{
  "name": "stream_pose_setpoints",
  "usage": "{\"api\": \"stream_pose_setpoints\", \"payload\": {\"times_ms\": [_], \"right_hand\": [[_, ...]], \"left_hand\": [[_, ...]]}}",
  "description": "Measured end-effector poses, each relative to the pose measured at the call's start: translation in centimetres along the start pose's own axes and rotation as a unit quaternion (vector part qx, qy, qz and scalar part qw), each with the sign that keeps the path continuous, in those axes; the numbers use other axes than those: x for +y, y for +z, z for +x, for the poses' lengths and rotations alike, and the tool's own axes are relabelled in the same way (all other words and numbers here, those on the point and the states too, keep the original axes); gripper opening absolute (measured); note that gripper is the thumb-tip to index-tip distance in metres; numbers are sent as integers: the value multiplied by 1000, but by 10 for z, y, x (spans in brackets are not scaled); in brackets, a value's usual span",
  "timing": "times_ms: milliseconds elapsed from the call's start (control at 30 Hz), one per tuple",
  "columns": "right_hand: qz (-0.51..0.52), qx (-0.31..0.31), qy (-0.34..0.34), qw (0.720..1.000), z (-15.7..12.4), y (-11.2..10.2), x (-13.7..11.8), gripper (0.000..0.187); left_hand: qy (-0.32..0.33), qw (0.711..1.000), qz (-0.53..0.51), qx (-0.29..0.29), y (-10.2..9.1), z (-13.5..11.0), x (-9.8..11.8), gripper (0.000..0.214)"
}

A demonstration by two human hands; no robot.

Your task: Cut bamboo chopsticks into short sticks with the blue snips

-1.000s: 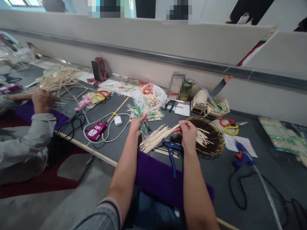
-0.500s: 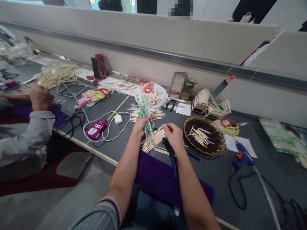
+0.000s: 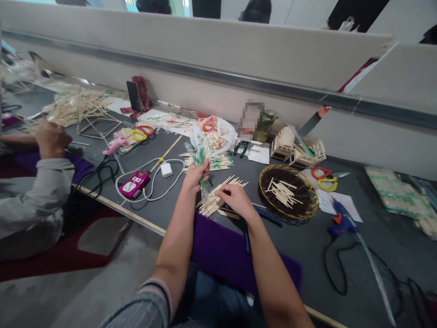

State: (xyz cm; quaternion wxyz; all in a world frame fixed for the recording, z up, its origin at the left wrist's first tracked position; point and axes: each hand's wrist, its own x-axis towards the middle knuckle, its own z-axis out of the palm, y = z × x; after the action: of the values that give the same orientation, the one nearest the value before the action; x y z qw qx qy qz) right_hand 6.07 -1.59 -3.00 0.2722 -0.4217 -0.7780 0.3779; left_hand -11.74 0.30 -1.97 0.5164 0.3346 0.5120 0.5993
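Note:
My left hand (image 3: 197, 176) is closed around a bunch of clear plastic wrappers (image 3: 199, 157) with green print. Below them, a pile of wooden chopsticks (image 3: 212, 206) lies on the grey table. My right hand (image 3: 236, 199) hovers over that pile, its thumb and fingertips pinched together close to the lower ends of the wrappers; whatever is between them is too small to make out. Partly hidden under my right wrist is a blue-handled cutting tool (image 3: 269, 216). A purple cloth (image 3: 221, 255) covers my lap.
To the right stand a dark basket (image 3: 261, 187) holding short sticks, scissors (image 3: 324, 180) and a blue glue gun (image 3: 343, 221). Behind are a white plastic bag (image 3: 228, 136) and small wooden models (image 3: 283, 146). Leftward lie a purple power strip (image 3: 133, 186) with cable and a co-worker's hand (image 3: 53, 136).
My right hand has moved left and slightly down, toward the wrappers. My left hand has shifted a little left, and its fingers have curled more tightly around the bunch.

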Motion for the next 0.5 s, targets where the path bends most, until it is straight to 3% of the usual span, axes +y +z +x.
{"api": "stream_pose_setpoints", "payload": {"times_ms": [67, 133, 200, 267, 333, 500], "right_hand": [[7, 12, 3, 1000, 0, -2, 2, 28], [19, 65, 25, 997, 1, -7, 5, 30], [32, 112, 48, 992, 2, -13, 10, 30], [43, 136, 60, 988, 2, -17, 14, 31], [49, 147, 65, 986, 2, -19, 16, 31], [41, 160, 66, 984, 2, -17, 15, 31]], "left_hand": [[65, 975, 200, 64, -5, 6, 0, 31], [101, 902, 405, 112, -7, 14, -2, 21], [90, 827, 541, 120, -6, 22, -9, 14], [62, 783, 613, 90, -4, 29, -18, 14], [41, 761, 645, 58, -2, 33, -25, 16], [43, 743, 667, 38, -3, 32, -33, 17]]}}
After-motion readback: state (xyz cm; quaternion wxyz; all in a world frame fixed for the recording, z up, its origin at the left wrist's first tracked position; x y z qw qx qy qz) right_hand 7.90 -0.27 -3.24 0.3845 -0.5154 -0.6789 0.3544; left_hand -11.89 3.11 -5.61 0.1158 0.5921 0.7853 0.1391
